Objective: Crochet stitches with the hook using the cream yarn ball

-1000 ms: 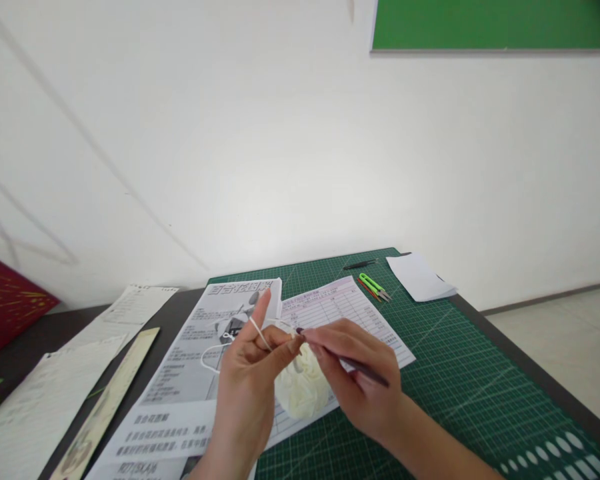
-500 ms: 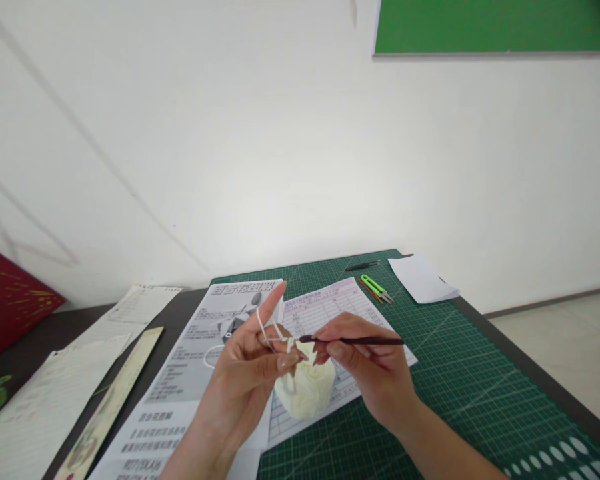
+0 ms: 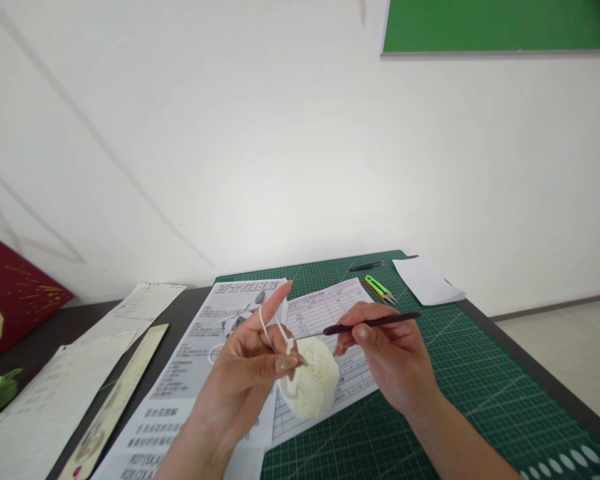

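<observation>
My left hand (image 3: 253, 360) pinches a small piece of white yarn (image 3: 291, 345) between thumb and fingers, and the strand loops over its raised index finger. In my right hand (image 3: 380, 347) is a crochet hook with a dark brown handle (image 3: 370, 322), held like a pen. Its thin metal shaft points left, and the tip meets the yarn at my left fingertips; the exact loop is too small to make out. Behind and below the hands, a ball of pale cream yarn (image 3: 313, 387) rests on a printed table sheet (image 3: 350, 380), partly hidden by my left fingers.
A green cutting mat (image 3: 460, 400) covers the table. Bright green thread snips (image 3: 380, 288) and a dark slim tool (image 3: 365, 267) lie behind, near white paper (image 3: 425, 280). Leftward are a printed pattern sheet (image 3: 180, 393), a ruler (image 3: 115, 400), lined papers (image 3: 65, 393) and a dark red board (image 3: 20, 300).
My right hand has moved a little to the right and tilted the hook, drawing its handle away from my left hand so the metal shaft shows. My left hand keeps its pinch.
</observation>
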`<action>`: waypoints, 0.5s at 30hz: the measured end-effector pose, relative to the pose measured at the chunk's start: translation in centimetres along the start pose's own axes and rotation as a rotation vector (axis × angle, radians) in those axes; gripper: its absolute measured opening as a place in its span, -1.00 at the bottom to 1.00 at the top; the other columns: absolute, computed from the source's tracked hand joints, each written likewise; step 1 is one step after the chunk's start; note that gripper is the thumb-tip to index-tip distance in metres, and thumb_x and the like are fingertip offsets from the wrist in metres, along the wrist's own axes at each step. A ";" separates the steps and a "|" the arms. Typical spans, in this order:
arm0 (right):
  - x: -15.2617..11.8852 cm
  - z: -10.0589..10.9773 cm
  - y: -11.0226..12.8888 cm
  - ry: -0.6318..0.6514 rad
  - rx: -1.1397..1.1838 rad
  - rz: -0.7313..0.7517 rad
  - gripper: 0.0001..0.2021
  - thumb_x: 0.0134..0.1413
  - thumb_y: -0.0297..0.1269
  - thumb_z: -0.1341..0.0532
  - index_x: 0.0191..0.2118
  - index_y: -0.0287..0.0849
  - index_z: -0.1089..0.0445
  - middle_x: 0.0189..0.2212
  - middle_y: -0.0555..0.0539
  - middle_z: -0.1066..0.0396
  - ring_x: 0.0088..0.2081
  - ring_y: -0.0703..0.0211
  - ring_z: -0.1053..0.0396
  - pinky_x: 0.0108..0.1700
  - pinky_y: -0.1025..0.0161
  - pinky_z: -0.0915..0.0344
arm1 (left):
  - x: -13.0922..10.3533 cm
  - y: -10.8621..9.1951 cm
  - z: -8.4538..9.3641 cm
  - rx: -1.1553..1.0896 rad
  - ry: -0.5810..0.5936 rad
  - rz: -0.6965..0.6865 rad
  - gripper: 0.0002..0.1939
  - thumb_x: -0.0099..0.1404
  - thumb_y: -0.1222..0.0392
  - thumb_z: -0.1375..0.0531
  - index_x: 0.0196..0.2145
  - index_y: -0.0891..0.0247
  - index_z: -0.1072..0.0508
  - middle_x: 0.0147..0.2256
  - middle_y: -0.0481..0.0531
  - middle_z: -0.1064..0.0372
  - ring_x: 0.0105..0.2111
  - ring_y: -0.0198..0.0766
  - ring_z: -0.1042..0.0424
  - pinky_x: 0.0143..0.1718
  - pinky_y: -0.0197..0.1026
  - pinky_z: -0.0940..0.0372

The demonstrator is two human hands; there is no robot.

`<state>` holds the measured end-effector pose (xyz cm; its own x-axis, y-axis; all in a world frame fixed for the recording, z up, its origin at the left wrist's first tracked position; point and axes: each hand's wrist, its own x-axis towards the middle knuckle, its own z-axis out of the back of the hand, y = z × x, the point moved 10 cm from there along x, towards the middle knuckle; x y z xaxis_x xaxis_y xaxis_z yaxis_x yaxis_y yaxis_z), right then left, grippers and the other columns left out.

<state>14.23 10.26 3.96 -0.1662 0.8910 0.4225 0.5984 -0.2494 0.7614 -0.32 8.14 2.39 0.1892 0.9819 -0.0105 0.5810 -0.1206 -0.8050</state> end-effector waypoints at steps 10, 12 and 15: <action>0.0 -0.1 -0.4 -0.011 0.113 -0.070 -0.94 0.02 -0.33 -0.34 -0.34 -0.15 -0.56 -0.48 0.02 -0.52 -0.49 0.33 -0.47 -0.40 0.40 -0.46 | 0.3 0.7 -0.6 -0.108 0.076 0.079 -0.28 -0.11 0.51 -0.33 0.07 0.37 -0.40 -0.59 -0.07 -0.43 -0.55 -0.37 -0.35 -0.56 -0.38 -0.21; 0.1 -0.1 -0.2 -0.011 0.119 -0.068 -0.94 0.02 -0.33 -0.34 -0.35 -0.15 -0.56 -0.48 0.03 -0.50 -0.49 0.33 -0.46 -0.41 0.40 -0.46 | 0.2 0.8 -0.7 -0.128 0.075 0.100 -0.31 -0.12 0.51 -0.33 0.04 0.41 -0.43 -0.60 -0.06 -0.43 -0.57 -0.38 -0.34 -0.56 -0.38 -0.21; 0.2 -0.1 0.1 -0.003 0.121 -0.065 -0.95 0.00 -0.33 -0.35 -0.36 -0.16 -0.56 -0.47 0.03 -0.49 -0.49 0.33 -0.45 -0.41 0.40 -0.47 | 0.2 0.9 -0.9 -0.142 0.100 0.123 -0.32 -0.12 0.51 -0.33 0.04 0.44 -0.43 -0.60 -0.05 -0.44 -0.59 -0.39 -0.34 -0.55 -0.36 -0.23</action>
<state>14.13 10.33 4.14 -0.2053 0.9051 0.3724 0.6766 -0.1437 0.7222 0.94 8.10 2.21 0.3393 0.9399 -0.0387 0.6533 -0.2650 -0.7092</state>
